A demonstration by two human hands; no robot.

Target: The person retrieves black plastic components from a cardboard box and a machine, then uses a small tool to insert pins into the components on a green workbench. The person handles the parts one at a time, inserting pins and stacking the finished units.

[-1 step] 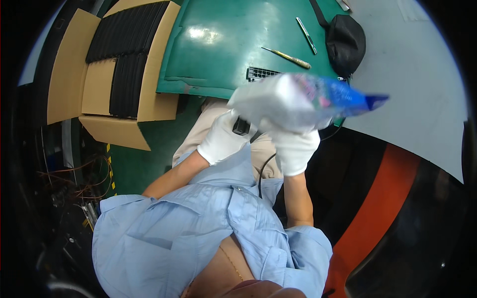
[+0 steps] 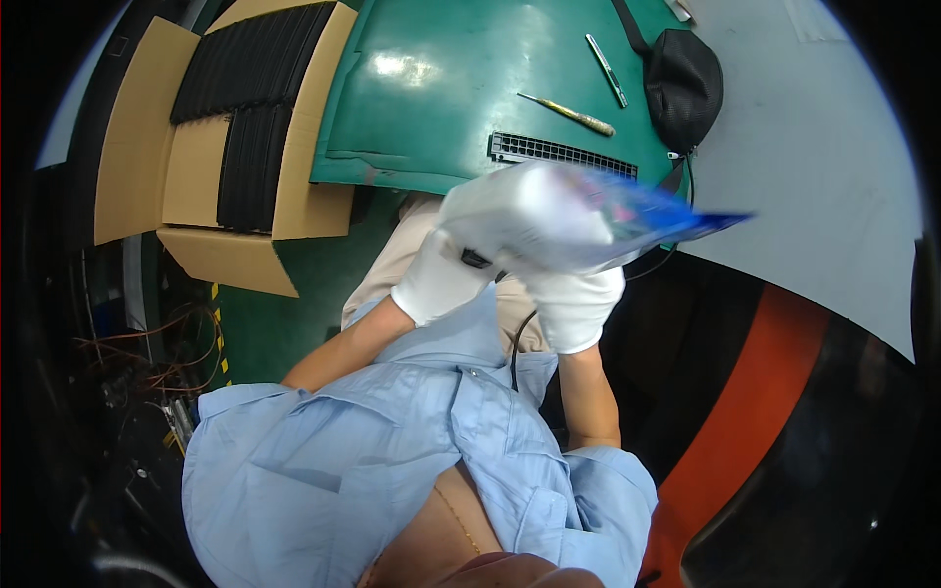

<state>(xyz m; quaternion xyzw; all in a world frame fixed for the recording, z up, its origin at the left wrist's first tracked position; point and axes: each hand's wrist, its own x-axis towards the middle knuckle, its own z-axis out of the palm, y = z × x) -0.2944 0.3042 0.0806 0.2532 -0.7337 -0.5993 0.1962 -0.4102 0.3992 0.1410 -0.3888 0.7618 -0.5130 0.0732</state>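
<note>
Off the desk's near edge, right fingers: the right hand [image 2: 578,306], white-gloved, seems closed on the plastic bag [image 2: 549,211], its fingertips masked by the plastic.
Left fingers: the left hand [image 2: 439,279], also gloved, meets the bag's left end, beside a black piece [image 2: 475,258]; its fingertips are hidden, so I cannot tell what they grip.
Bag: whitish with a blue end, blurred, held above the lap and across the near edge of the desk [image 2: 441,108], as seen from above; two hands probably because it is soft and wide.
Cord: a black cord [image 2: 520,338] hangs below the right hand, over the lap.
Grid strip: the dark grid strip [image 2: 559,152] lies along the near edge, partly behind the bag, which blocks the view of its lower side.
Tools: a screwdriver [image 2: 592,123] and a slim silver tool [image 2: 607,71] lie farther in, perhaps to be within reach.
Right edge: a black pouch [image 2: 684,88] lies here.
Left edge: an open carton [image 2: 142,142] stands alongside, packed with black flat pieces [image 2: 250,64], probably on end to save room.
</note>
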